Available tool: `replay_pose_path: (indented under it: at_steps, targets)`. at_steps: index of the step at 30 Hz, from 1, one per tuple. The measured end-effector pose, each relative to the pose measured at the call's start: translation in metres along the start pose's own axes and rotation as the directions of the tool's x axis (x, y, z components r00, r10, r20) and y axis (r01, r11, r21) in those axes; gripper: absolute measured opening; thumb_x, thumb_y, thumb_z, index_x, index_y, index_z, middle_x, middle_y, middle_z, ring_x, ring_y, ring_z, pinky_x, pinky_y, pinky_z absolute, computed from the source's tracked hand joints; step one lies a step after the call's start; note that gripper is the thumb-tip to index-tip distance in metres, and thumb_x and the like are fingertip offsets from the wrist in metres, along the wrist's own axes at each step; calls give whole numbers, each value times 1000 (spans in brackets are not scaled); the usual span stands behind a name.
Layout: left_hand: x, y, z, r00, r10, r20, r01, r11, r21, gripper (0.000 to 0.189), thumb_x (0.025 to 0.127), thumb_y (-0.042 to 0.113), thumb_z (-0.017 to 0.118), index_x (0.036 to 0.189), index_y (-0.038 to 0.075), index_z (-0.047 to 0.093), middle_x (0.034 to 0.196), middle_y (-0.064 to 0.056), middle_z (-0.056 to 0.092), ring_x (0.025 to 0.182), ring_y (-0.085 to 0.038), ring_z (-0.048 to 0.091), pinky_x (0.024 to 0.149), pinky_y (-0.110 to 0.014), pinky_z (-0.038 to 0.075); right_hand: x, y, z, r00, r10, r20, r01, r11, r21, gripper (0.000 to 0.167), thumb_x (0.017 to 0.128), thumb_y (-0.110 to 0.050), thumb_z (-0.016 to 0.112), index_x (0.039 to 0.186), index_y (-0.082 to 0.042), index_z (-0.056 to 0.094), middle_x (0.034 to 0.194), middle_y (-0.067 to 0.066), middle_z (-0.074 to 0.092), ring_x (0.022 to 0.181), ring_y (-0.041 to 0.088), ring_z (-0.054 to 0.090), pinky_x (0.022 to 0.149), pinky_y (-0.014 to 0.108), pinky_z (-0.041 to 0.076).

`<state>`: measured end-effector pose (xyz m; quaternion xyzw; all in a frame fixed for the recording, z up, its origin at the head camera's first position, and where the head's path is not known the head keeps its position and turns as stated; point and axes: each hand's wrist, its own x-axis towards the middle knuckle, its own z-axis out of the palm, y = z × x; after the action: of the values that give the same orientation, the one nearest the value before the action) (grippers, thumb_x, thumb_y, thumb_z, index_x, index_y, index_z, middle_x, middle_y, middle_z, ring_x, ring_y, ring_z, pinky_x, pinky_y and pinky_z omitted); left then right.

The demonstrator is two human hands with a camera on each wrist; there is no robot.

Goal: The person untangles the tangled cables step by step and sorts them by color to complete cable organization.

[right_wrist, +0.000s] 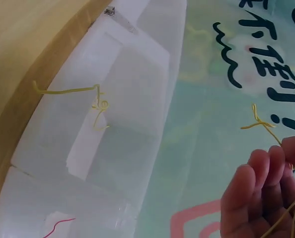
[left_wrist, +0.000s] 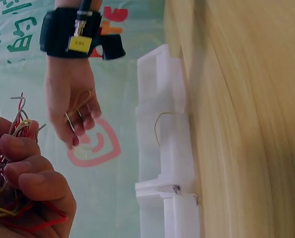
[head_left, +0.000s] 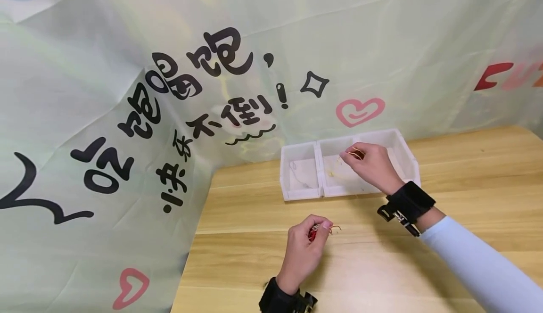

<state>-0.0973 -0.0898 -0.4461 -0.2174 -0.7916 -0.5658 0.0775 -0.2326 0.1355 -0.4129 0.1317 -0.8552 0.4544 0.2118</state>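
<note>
1. Wood-grain surface (head_left: 237, 237) against a pale green backdrop (head_left: 305, 16) with black lettering (head_left: 280, 94) and pink hearts (head_left: 377, 102).
2. White tray (head_left: 348, 191) at the back of it, near the backdrop: grey wire (head_left: 298, 179) in the small end compartment (head_left: 305, 166), curly yellow wire (right_wrist: 104, 104) further along, one end poking over the rim, plus a bit of red wire (right_wrist: 57, 223).
3. Left grip (head_left: 303, 247) curled round a messy bundle (left_wrist: 22, 127), mostly red, some yellow and grey, in front of the tray.
4. Right grip (head_left: 373, 164) above the tray, pinching a thin yellow strand (right_wrist: 257, 119).
</note>
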Motion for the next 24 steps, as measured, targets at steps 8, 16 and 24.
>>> replay_pose_path:
  at_steps: [8, 16, 24]
  targets:
    - [-3, -2, 3, 1000, 16, -1, -16, 1000, -5, 17, 104, 20, 58, 102, 10, 72, 83, -3, 71, 57, 3, 48, 47, -18, 40, 14, -1, 11, 971, 175, 165, -182, 983, 27, 60, 103, -50, 51, 134, 1, 61, 129, 21, 63, 120, 38, 56, 98, 55, 44]
    - [-4, -1, 1, 1000, 9, -5, -9, 1000, 2, 16, 103, 19, 60, 106, 7, 71, 88, 3, 71, 66, 1, 55, 54, -19, 46, 7, -13, 2, 954, 165, 251, -187, 980, 65, 66, 106, -52, 42, 148, -1, 47, 146, 23, 50, 136, 40, 44, 106, 58, 38]
    - [-4, -1, 1, 998, 58, -11, -58, 998, 34, 19, 96, 6, 64, 112, 13, 71, 80, 5, 63, 61, 1, 49, 50, -17, 44, -4, -19, -4, 959, 107, 263, -141, 983, 114, 58, 107, -45, 45, 142, 0, 54, 138, 21, 57, 126, 37, 53, 102, 57, 43]
